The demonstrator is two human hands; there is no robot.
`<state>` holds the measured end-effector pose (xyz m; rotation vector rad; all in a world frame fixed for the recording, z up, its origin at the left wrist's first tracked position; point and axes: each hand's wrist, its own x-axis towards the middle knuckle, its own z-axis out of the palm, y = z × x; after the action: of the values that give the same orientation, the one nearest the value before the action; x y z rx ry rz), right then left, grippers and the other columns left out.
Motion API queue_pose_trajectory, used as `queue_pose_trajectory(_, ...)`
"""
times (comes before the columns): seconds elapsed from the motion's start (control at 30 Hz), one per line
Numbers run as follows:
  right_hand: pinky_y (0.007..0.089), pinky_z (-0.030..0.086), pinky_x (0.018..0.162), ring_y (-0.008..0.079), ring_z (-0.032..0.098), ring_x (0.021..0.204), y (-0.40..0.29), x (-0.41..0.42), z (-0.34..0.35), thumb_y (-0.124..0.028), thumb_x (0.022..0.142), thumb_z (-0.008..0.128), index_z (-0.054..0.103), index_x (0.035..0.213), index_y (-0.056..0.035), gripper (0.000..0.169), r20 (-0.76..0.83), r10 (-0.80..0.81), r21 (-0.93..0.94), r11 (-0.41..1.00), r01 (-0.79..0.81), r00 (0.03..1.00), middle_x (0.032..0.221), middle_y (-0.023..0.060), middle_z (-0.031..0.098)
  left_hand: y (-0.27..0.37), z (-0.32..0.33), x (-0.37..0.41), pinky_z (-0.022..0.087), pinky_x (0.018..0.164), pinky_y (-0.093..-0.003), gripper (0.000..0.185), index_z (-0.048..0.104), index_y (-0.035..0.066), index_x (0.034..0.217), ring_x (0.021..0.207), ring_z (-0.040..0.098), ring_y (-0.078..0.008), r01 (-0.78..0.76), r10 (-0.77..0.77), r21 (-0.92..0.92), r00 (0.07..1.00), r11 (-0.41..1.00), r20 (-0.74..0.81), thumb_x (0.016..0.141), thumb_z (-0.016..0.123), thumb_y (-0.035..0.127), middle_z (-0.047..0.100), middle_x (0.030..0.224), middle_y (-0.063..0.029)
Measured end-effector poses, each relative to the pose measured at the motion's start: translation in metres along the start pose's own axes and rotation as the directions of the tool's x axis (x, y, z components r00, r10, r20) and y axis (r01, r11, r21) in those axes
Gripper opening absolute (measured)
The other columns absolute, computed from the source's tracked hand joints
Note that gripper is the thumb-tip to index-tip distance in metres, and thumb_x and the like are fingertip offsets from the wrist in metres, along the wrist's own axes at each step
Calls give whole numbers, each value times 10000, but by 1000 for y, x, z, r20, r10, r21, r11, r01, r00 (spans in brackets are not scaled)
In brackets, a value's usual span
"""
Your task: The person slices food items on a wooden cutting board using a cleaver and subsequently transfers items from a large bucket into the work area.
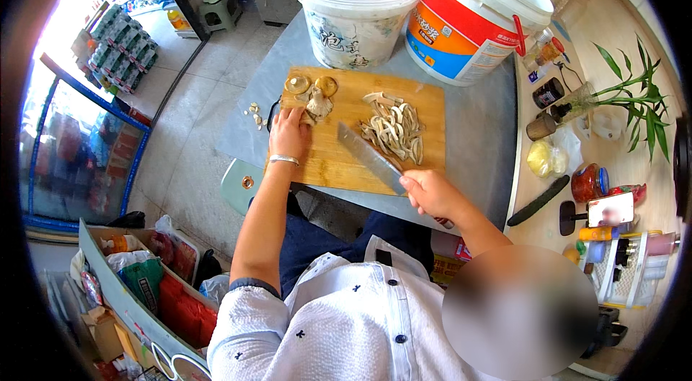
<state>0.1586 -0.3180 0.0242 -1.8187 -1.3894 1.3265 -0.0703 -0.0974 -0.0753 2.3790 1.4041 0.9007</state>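
My right hand (430,190) grips the handle of a broad-bladed cleaver (370,157), its blade over the middle of a bamboo cutting board (335,170). My left hand (290,132), with a bracelet at the wrist, is at the board's left side, fingers on a mushroom (307,119) that they partly cover. Just beyond the fingertips lies a pale gilled mushroom (319,105). Two brownish mushroom caps (297,84) (326,86) sit at the far left corner. Right of the blade is a pile of sliced mushroom strips (397,129).
Behind the board stand a white bucket (351,29) holding liquid and a red-and-blue labelled bucket (459,29). Small pale scraps (255,113) lie left of the board. A cucumber (539,200), a jar (589,182) and a potted plant (638,94) occupy the right-hand counter. An open drawer (146,294) is at lower left.
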Motion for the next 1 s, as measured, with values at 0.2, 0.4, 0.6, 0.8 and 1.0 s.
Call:
queue_pose_trajectory(0.2,279,414,435,106,496,435,15,8,-16,-284,978,425,483,737,-37,351,-134,62,101,994,-48,989,557,20,509,2,-2,-12,475,819,-412,287,638,84,1042,927,586,-321,26,-33,-219,999,975,-31,756,614,73,631,973,-126)
queue_pose_trajectory(0.4,286,422,443,114,505,441,10,8,-14,-278,976,423,484,734,-43,343,-145,64,86,995,-52,987,557,25,519,77,16,-48,439,874,-408,374,623,109,1122,1011,546,-288,-164,164,-5,984,986,73,749,636,116,611,1084,-86)
queue_pose_trajectory(0.6,315,435,459,140,526,441,12,6,-10,-275,972,430,493,734,-40,340,-157,33,-9,999,-34,987,546,39,523,91,3,-62,443,897,-414,411,607,85,1131,1083,524,-283,-240,257,-171,962,956,88,726,663,124,573,1156,-54)
queue_pose_trajectory(0.8,343,447,473,172,556,447,1,2,-4,-266,965,445,516,746,-28,331,-161,-49,-86,996,36,986,544,58,546,75,28,-63,510,765,-362,244,654,89,993,932,581,-250,-386,411,-213,908,898,85,751,626,76,609,1019,-33)
queue_pose_trajectory(1.0,414,451,514,299,581,499,-10,1,-4,-239,951,460,532,753,-12,309,-174,-88,-160,985,60,981,596,161,578,82,37,-63,512,750,-357,196,647,91,958,904,575,-259,-347,358,-128,931,929,70,766,606,79,599,985,-50)
